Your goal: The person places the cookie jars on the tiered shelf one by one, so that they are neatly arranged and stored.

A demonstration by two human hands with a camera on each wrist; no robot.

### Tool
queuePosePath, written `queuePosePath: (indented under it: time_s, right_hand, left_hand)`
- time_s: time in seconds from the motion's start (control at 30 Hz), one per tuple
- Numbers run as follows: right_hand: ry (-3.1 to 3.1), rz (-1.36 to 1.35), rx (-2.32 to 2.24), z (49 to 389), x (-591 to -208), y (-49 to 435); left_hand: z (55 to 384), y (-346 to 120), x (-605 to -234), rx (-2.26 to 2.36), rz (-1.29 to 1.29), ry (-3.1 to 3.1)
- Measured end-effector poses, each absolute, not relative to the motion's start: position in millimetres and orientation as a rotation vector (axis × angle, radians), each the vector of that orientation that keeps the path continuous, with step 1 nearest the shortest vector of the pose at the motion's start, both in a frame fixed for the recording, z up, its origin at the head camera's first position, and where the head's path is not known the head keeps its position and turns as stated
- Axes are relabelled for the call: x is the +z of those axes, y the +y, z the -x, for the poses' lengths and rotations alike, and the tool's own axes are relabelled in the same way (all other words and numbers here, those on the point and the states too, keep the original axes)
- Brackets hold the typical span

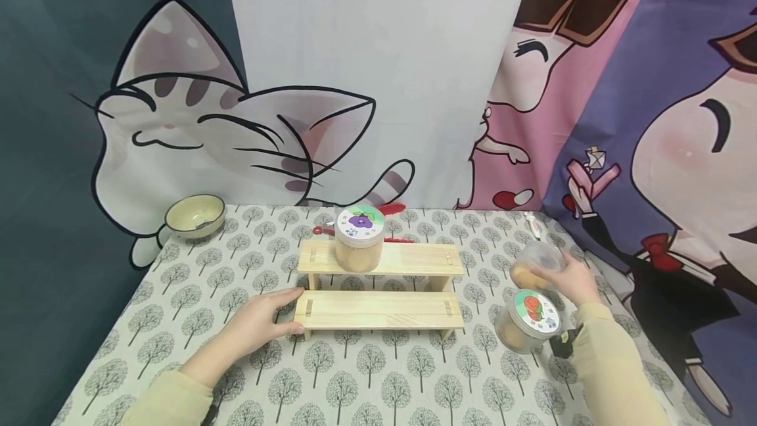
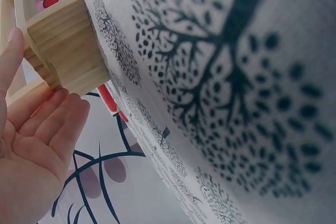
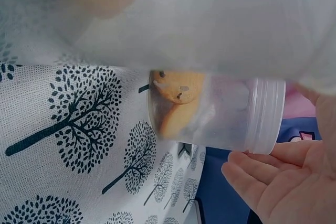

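My left hand holds the left end of the lower step of a two-step wooden stand, thumb at the front corner and fingers behind. In the left wrist view the fingertips meet the wood's end. At the right of the table, my right hand grips a clear jar near its rim, with orange-yellow pieces inside. Just in front of it stands a second jar, its round label showing a red vegetable. A third jar, with a purple vegetable label, stands on the upper step.
A cream bowl with a dark rim sits at the back left. Behind the stand, a red-handled item is partly hidden. A small white item lies at the back right. Tree-print cloth covers the table, with a cartoon curtain behind.
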State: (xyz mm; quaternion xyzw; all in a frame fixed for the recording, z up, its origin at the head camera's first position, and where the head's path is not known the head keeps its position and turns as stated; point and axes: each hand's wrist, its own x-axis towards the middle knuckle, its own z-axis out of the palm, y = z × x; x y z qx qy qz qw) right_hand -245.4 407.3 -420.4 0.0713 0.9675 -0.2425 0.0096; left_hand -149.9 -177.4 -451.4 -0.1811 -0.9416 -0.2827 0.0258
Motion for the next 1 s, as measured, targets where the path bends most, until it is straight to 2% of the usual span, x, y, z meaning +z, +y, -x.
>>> queuePosePath:
  time_s: [1.0]
  right_hand:
    - [3.084,-0.266,-0.821,237.9,-406.9,405.1]
  left_hand:
    - [149.8,-177.0,-452.5,-0.924,0.533,-2.914]
